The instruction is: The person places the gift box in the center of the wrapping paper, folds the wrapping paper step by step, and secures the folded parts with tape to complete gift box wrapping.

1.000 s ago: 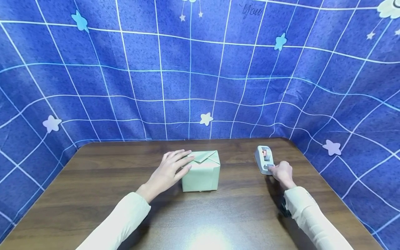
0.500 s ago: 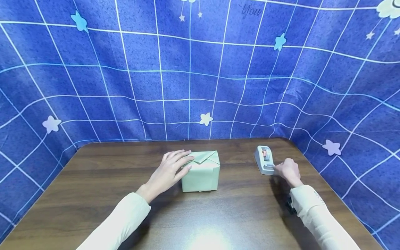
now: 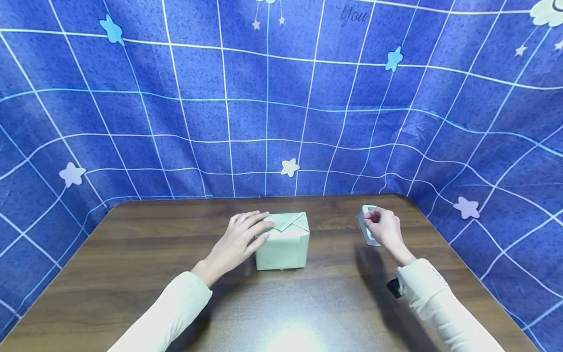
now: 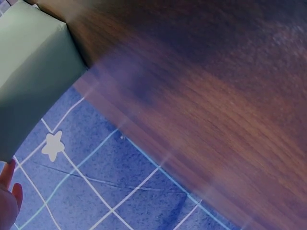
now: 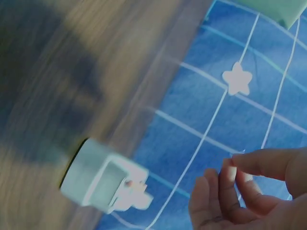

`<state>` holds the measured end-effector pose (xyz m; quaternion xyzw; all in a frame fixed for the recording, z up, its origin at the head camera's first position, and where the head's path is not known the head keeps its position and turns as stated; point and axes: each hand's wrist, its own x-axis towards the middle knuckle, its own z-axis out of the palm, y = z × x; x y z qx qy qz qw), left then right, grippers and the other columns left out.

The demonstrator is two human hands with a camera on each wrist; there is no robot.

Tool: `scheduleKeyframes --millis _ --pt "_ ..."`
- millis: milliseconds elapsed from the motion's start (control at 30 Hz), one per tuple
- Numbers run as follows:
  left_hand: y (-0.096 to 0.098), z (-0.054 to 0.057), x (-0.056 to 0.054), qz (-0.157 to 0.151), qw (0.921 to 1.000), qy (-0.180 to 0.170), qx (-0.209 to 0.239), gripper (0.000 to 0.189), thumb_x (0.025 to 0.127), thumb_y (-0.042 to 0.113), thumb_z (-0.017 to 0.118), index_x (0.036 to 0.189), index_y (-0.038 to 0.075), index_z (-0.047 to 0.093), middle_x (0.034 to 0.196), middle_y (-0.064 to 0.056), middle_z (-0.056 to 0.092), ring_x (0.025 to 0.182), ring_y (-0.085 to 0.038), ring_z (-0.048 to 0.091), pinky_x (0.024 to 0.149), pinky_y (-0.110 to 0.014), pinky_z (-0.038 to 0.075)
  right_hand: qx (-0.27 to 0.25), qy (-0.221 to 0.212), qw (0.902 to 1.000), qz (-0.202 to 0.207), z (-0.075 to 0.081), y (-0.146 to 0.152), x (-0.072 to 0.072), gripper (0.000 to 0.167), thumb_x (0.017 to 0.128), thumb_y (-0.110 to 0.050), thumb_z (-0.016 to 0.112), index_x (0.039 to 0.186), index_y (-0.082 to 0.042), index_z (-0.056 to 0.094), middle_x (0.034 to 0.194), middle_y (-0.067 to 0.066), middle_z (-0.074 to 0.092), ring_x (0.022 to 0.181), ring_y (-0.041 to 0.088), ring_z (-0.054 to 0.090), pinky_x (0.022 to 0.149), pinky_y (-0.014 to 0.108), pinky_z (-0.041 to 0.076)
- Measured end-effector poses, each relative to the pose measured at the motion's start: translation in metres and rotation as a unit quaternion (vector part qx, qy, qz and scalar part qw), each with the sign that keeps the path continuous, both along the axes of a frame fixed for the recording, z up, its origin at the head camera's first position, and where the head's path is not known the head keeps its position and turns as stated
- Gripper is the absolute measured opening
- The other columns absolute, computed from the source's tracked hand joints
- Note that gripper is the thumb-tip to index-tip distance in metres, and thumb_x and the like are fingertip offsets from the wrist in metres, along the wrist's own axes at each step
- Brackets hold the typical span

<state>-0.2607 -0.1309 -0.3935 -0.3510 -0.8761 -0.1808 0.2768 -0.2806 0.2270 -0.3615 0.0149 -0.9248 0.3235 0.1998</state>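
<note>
A box wrapped in pale green paper (image 3: 283,250), its top folded into flaps, stands on the table. My left hand (image 3: 239,238) rests on its top left edge, fingers extended. In the left wrist view only some fingertips (image 4: 8,184) touch the box's lower edge. My right hand (image 3: 385,229) is raised over the tape dispenser, partly hiding it from the head view. Thumb and forefinger pinch a small piece of clear tape (image 5: 241,152), barely visible at the fingertips. The pale tape dispenser (image 5: 103,178) sits on the table, apart from the right hand.
The brown wooden table (image 3: 167,230) reaches back to a blue curtain (image 3: 246,122) with white grid lines and stars. That curtain also hangs along the left and right sides. Glare lies on the table's front middle.
My right hand first drew right, away from the dispenser's front, then rose and moved back left over it. The left hand and the box have stayed in place.
</note>
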Motion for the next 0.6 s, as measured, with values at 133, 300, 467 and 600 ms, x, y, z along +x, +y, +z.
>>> scheduleKeyframes --millis 133,300,467,600 --pt "0.0 -0.001 0.0 0.0 1.0 0.0 0.004 0.029 0.094 0.032 0.049 0.121 0.028 0.057 0.133 -0.006 0.052 0.126 -0.027 0.042 0.101 -0.048 0.027 -0.009 0.016 0.9986 0.05 0.001 -0.014 0.002 0.005 0.078 -0.002 0.063 0.081 0.0 0.065 0.075 0.013 0.068 0.063 0.009 0.056 0.064 0.025 0.044" --pt "0.0 -0.001 0.0 0.001 1.0 0.002 0.006 0.028 0.094 0.032 0.049 0.12 0.028 0.057 0.133 -0.006 0.052 0.125 -0.027 0.042 0.1 -0.048 0.028 -0.054 0.039 0.9912 0.114 0.002 -0.033 0.005 0.005 0.076 0.004 0.064 0.081 0.002 0.063 0.073 0.014 0.067 0.063 0.009 0.056 0.06 0.017 0.045" --pt "0.001 0.0 0.0 0.003 1.0 -0.003 0.007 0.028 0.094 0.033 0.049 0.12 0.028 0.057 0.133 -0.006 0.051 0.126 -0.027 0.041 0.101 -0.046 0.027 -0.09 0.054 0.9845 0.141 0.006 -0.052 0.009 0.008 0.077 0.005 0.064 0.084 0.001 0.062 0.076 0.015 0.067 0.067 0.012 0.06 0.062 0.017 0.047" --pt "0.001 -0.001 0.0 0.002 1.0 -0.001 0.008 0.028 0.094 0.032 0.049 0.12 0.028 0.058 0.133 -0.006 0.052 0.126 -0.026 0.041 0.101 -0.047 0.026 -0.108 0.057 0.9787 0.165 0.011 -0.066 0.014 0.015 0.077 0.006 0.064 0.091 0.0 0.062 0.076 0.015 0.067 0.069 0.016 0.062 0.065 0.021 0.049"
